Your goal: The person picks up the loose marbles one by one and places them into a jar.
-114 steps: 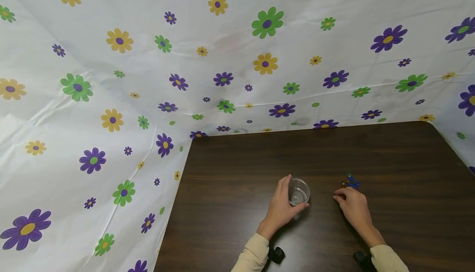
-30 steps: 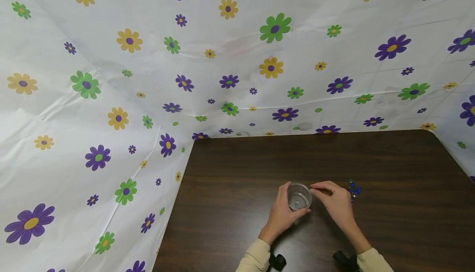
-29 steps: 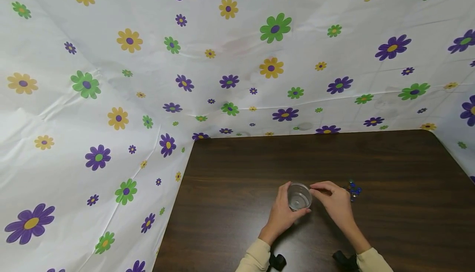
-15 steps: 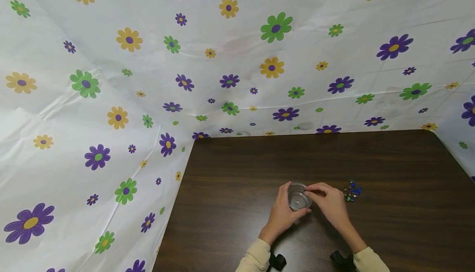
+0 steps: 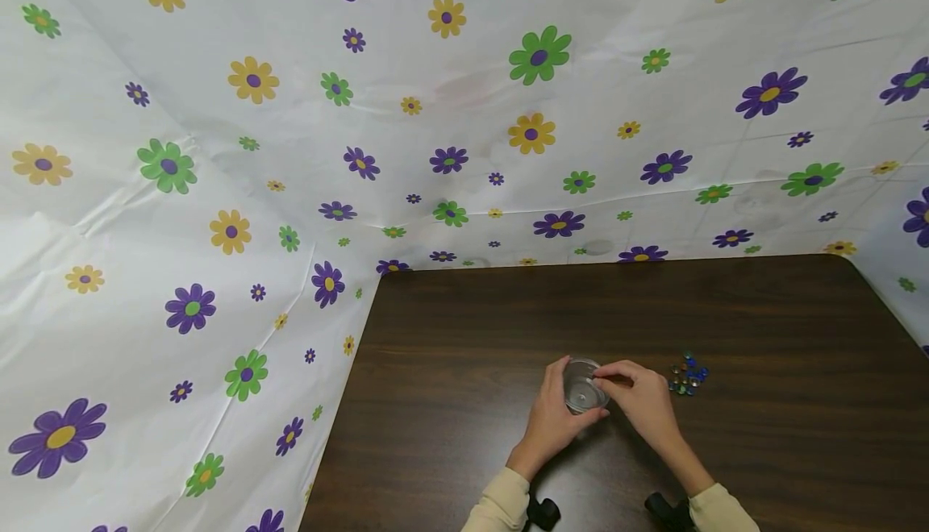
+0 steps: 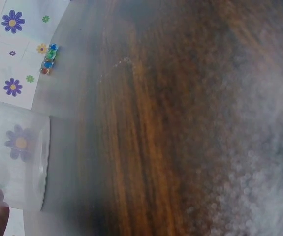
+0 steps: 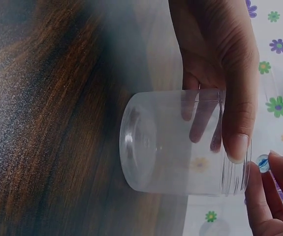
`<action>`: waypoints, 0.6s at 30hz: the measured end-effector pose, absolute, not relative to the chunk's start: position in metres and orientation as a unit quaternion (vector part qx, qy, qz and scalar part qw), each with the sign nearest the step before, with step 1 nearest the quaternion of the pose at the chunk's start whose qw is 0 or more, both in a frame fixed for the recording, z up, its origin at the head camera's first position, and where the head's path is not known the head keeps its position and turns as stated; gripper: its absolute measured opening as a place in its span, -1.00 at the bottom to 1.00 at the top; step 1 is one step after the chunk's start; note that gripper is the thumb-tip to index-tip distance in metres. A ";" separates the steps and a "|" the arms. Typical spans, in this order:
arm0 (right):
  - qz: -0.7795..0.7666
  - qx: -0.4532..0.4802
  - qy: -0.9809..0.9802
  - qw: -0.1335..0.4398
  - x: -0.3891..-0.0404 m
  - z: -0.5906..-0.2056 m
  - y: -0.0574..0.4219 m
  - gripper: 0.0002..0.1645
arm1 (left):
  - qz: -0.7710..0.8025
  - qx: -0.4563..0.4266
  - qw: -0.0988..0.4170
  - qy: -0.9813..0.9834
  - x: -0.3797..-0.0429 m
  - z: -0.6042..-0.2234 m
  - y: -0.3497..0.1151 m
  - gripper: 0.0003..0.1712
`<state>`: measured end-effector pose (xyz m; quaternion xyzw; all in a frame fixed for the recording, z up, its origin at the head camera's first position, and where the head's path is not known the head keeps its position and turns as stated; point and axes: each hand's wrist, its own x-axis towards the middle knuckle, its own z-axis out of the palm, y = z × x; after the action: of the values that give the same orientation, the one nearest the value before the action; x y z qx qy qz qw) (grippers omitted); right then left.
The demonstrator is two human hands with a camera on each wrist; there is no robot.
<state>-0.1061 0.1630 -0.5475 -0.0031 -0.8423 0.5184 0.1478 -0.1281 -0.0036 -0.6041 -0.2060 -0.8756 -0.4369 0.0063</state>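
Observation:
A clear plastic jar stands upright on the table with its mouth uncovered. My left hand holds it near the rim, thumb on the near side and fingers round the far side. My right hand is at the jar's mouth, pinching a clear marble with a blue swirl between thumb and fingers, right at the rim. No marbles show inside the jar. To the right of my right hand lies a small cluster of marbles, blue, green and brownish.
The dark wood-grain table reaches back to a white flowered sheet hanging behind it and along the left side. A black wrist camera sits below my left hand, close over the tabletop.
My right hand has come left from the marble cluster to the jar's mouth, shifting slightly farther over it lately. The cluster is now uncovered. My left hand has kept its hold on the jar.

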 end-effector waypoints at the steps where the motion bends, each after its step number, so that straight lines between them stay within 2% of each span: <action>1: 0.517 -0.003 -0.844 0.147 -0.106 -0.548 0.163 -0.84 | -0.437 -0.206 0.005 -0.876 -0.128 -0.604 -0.003 0.08; 18: 0.517 -0.012 -0.847 0.126 -0.106 -0.548 0.162 -0.90 | -0.442 -0.201 -0.013 -0.874 -0.127 -0.604 -0.005 0.09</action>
<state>-0.1060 0.1621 -0.5485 -0.0122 -0.8465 0.5171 0.1262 -0.1274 -0.0053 -0.6041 -0.2006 -0.8742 -0.4420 -0.0134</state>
